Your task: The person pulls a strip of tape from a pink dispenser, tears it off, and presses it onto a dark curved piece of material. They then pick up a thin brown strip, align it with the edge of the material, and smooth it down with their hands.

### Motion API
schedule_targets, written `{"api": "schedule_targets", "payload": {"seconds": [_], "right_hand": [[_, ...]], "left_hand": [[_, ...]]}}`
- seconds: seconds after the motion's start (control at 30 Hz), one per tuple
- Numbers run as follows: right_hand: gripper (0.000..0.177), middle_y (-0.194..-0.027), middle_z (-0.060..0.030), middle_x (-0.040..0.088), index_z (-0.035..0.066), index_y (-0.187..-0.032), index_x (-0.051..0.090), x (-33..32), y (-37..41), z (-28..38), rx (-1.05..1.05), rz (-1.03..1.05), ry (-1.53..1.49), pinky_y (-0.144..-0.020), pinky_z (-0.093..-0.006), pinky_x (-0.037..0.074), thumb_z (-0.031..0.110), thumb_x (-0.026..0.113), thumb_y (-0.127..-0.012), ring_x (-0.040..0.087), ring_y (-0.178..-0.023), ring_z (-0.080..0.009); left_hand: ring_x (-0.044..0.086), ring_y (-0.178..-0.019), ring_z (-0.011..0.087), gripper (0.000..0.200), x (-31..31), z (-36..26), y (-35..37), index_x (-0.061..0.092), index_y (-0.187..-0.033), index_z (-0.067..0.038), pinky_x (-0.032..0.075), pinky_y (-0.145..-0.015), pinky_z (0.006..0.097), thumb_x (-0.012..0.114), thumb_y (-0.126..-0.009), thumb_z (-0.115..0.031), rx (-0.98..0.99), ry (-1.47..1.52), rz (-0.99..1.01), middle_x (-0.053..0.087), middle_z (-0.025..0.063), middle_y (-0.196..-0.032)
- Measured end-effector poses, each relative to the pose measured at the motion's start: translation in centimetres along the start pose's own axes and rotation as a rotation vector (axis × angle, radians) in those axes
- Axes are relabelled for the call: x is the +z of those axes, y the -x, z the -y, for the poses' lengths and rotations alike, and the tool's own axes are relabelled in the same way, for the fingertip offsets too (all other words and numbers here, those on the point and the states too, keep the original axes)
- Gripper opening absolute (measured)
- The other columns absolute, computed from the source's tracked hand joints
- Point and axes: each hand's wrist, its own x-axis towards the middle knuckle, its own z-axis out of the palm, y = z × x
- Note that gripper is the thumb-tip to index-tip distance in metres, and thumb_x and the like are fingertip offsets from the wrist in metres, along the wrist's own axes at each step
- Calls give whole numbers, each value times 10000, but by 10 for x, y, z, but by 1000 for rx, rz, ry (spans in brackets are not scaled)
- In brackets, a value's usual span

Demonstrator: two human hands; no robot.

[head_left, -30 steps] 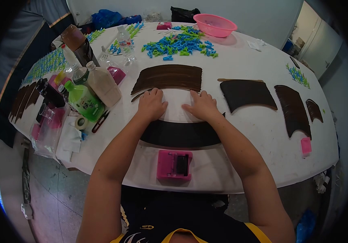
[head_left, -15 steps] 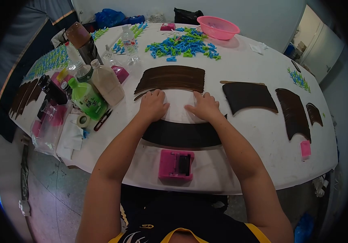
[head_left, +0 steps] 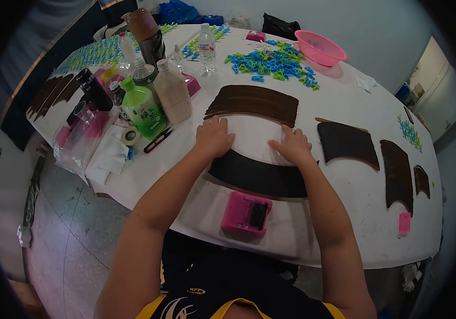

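A dark brown, streaked curved sheet (head_left: 254, 101) lies across the white table in front of me. At its lower left edge is my left hand (head_left: 214, 137), fingertips on the edge and thumb held apart. My right hand (head_left: 295, 146) rests by the lower right corner, its fingers spread and thumb pointing inward. Neither hand grasps anything that I can see. Under my wrists lies a black curved strip (head_left: 257, 175), partly covered by my forearms. A pink tape dispenser (head_left: 238, 212) with a black part stands nearer my body.
To the right lie a black sheet (head_left: 347, 143), a brown piece (head_left: 398, 173), a smaller piece (head_left: 422, 181) and a pink block (head_left: 404, 224). Bottles, including a green one (head_left: 142, 111), crowd the left. Blue and green clips (head_left: 273, 61) and a pink basin (head_left: 321, 48) are behind.
The view has turned, so the table appears shifted right. A thin strip that stood apart below the sheet's left edge now appears against it. Both hands stay at that edge.
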Motion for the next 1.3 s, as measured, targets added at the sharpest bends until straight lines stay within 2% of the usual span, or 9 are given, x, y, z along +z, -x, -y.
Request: {"api": "schedule_targets", "payload": {"seconds": [0.23, 0.67, 0.77, 0.83, 0.87, 0.93, 1.0, 1.13, 1.3], "right_hand": [[902, -1448, -231, 512, 183, -1613, 421, -1, 1, 1, 8, 5, -4, -1115, -582, 385, 647, 680, -884, 500, -1360, -420], [921, -1437, -203, 516, 223, -1608, 422, 7, -3, -5, 6, -24, 29, -1106, -576, 395, 696, 673, -859, 501, -1357, -400], [886, -1392, -202, 548, 187, -1563, 486, 7, 0, -14, -33, -69, 15, -1080, -541, 435, 654, 718, -847, 550, -1301, -393], [728, -1361, -217, 583, 126, -1460, 587, 3, 8, -24, -117, -66, -89, -1074, -535, 454, 508, 760, -865, 572, -1280, -411], [728, -1361, -217, 583, 126, -1460, 587, 3, 16, -29, -126, -71, -87, -1074, -535, 454, 508, 760, -865, 572, -1280, -411], [494, -1237, -194, 645, 68, -1267, 683, -1, 44, -36, -380, -259, -265, -1001, -475, 510, 337, 799, -869, 624, -1190, -397], [324, -1138, -173, 664, 30, -1111, 697, -19, 85, -30, -497, -258, -388, -945, -435, 527, 202, 808, -859, 639, -1115, -378], [273, -1019, -119, 654, 37, -970, 690, -23, 142, -48, -705, -317, -294, -884, -434, 511, 131, 857, -774, 627, -992, -333], [222, -978, -89, 650, 62, -920, 691, 1, 167, -76, -763, -398, -128, -836, -430, 478, 70, 830, -748, 612, -924, -310]], "left_hand": [[546, -1314, 396, 570, 0, -1, -5, 572, -1364, -48, 462, -1053, 535, 644, -957, -441, -34, 26, 57, 514, 168, -1467], [578, -1251, 411, 611, -6, 0, -9, 546, -1346, -39, 477, -1053, 527, 669, -913, -452, -61, 67, 100, 536, 155, -1423], [574, -1261, 408, 629, -5, 2, -10, 541, -1363, -46, 473, -1061, 523, 673, -907, -458, -71, 89, 102, 526, 150, -1437], [570, -1268, 408, 653, -4, 2, -10, 530, -1387, -52, 471, -1067, 519, 674, -902, -465, -69, 84, 113, 519, 147, -1449], [570, -1268, 408, 653, -3, 3, -10, 530, -1387, -52, 471, -1067, 519, 674, -902, -465, -74, 84, 105, 519, 147, -1449], [569, -1267, 409, 653, -1, 5, -8, 536, -1391, -54, 468, -1073, 517, 672, -904, -468, -57, 100, 89, 519, 148, -1452], [559, -1284, 403, 636, 8, 12, -9, 553, -1381, -56, 462, -1071, 523, 665, -908, -467, -43, 114, 71, 523, 150, -1455], [561, -1273, 402, 545, 4, 23, -2, 638, -1295, -56, 448, -1075, 527, 654, -923, -455, 6, 230, 81, 578, 157, -1420], [589, -1226, 384, 430, 8, 27, 22, 699, -1186, -59, 460, -1053, 515, 652, -946, -413, 47, 312, -61, 664, 153, -1300]]}}
